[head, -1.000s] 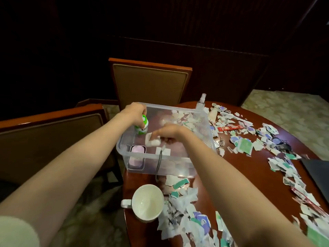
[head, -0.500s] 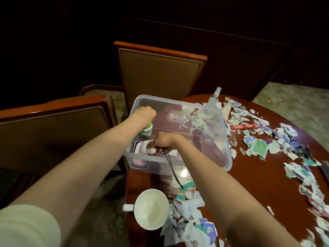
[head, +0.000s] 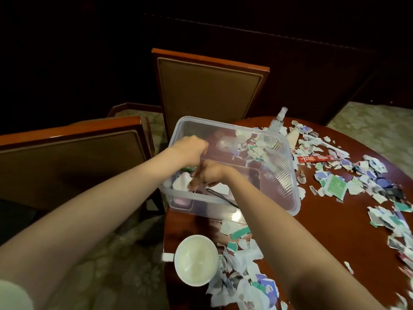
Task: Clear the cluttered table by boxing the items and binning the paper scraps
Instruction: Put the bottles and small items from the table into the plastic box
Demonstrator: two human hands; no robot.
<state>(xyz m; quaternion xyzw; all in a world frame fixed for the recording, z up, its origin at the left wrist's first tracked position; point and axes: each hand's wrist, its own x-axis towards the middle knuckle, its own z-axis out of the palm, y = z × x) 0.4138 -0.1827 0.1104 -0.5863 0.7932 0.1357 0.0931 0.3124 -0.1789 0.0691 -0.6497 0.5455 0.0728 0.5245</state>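
**Boxing at the table's (head: 335, 220) left edge**

In the box (head: 288, 175), the left hand (head: 192, 149) curls round a bottle (head: 189, 168); the right hand (head: 212, 174) pinches a plug (head: 181, 184). Its cable (head: 223, 199), trailing over the near wall, could snag and drag it out.

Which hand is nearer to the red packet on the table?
Right. The right hand is in the clear box, left of the red packet; the left hand sits farther left.

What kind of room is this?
Probably a dining or meeting room, maybe in a hotel: a polished round wooden table, padded wooden chairs beside it, and patterned carpet.
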